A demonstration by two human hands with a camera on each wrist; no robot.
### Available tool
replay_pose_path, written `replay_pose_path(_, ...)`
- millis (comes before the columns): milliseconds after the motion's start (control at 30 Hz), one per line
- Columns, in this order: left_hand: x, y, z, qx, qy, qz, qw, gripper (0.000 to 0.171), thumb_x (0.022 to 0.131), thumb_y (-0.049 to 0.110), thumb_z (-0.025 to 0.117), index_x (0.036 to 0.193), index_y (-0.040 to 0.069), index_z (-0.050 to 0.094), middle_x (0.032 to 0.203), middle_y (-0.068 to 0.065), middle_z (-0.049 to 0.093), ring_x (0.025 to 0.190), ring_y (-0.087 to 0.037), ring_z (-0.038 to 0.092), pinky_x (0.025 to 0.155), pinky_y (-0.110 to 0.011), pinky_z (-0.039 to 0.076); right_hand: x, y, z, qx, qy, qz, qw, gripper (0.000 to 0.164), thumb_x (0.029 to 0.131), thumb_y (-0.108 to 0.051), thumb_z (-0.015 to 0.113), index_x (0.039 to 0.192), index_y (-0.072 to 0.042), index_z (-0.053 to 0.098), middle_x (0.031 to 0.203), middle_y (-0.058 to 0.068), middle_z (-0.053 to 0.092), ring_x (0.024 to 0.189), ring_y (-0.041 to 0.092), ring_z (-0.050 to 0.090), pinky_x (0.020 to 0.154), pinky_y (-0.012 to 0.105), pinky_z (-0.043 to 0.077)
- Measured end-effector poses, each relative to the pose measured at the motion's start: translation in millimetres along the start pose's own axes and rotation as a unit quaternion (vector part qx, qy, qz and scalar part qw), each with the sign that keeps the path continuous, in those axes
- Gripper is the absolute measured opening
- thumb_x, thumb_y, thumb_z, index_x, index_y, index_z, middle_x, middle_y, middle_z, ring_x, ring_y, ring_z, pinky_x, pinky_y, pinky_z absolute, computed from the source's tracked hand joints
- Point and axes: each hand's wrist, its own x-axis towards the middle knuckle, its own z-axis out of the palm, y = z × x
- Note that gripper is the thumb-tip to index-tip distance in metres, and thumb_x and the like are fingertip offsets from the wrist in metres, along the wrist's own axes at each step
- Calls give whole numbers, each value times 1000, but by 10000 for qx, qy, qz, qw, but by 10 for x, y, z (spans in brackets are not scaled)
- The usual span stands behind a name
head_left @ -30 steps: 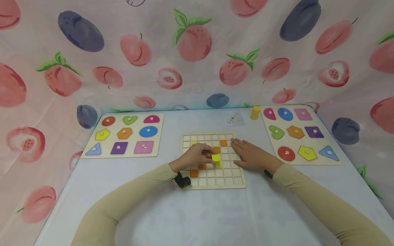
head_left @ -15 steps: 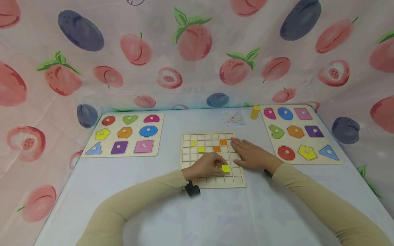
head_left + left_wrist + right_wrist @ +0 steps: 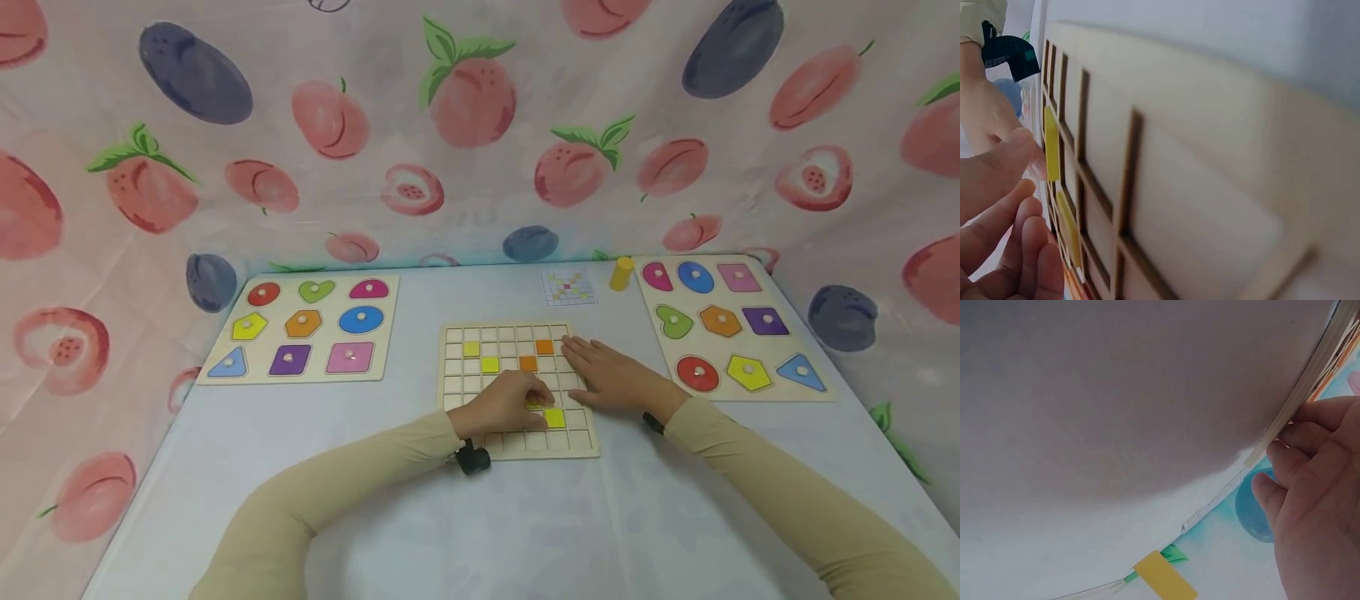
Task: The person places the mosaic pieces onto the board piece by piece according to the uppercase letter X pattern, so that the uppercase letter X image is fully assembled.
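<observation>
A wooden grid board [image 3: 558, 443] lies on the table. My left hand [image 3: 506, 406] reaches over its lower middle, fingers loosely bent. Thumb and fingertips are right beside a yellow square tile [image 3: 555, 418] lying in a cell; in the left wrist view a gap shows between thumb and index finger, with the yellow tile [image 3: 1052, 144] just beyond. A second yellow tile [image 3: 1068, 228] lies diagonally beside it, partly covered by my hand in the head view. My right hand [image 3: 618, 379] rests with extended fingers along the board's right edge. The left hand hides several middle cells.
Farther up the board sit yellow tiles [image 3: 471, 348] and orange tiles [image 3: 543, 347]. Behind it lie a pattern card [image 3: 568, 287] and a standing yellow cylinder [image 3: 621, 274]. Shape puzzle boards with knobs flank it, one left [image 3: 390, 321], one right [image 3: 757, 346].
My left hand has moved right and toward the near side with a pinched yellow tile. That tile now lies in a cell, out of the fingers' pinch. The right hand has stayed put.
</observation>
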Motion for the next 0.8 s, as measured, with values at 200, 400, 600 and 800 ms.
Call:
replay_pose_path(200,-9,14,-10,93,62,83,9999,18,78,14,76,95,9,73,87,1,70,75,-4,55,68,-14,44,-24,-3,-6,-26,89,-89,9999,75,92,-41,54,146,3,26,154,18,24,143,33,23,115,48,23)
replay_pose_path(400,16,44,46,180,37,115,9998,14,80,13,74,93,9,74,83,3,68,72,-2,51,65,-12,42,-35,-26,-8,61,80,-102,9999,75,92,-41,54,146,3,26,154,18,24,143,34,23,115,49,23)
replay_pose_path(600,49,64,63,290,-25,146,9995,15,80,15,75,95,10,73,86,3,68,74,-3,52,66,-12,43,-38,-32,-12,70,103,-132,9998,74,92,-40,54,145,4,27,154,19,24,143,34,23,114,49,23)
replay_pose_path(800,14,13,-10,131,39,118,9998,18,80,18,75,96,11,73,91,5,70,80,-2,57,73,-14,47,-40,-22,-11,24,73,-103,9999,75,92,-41,53,146,3,26,154,18,23,143,33,23,115,49,23)
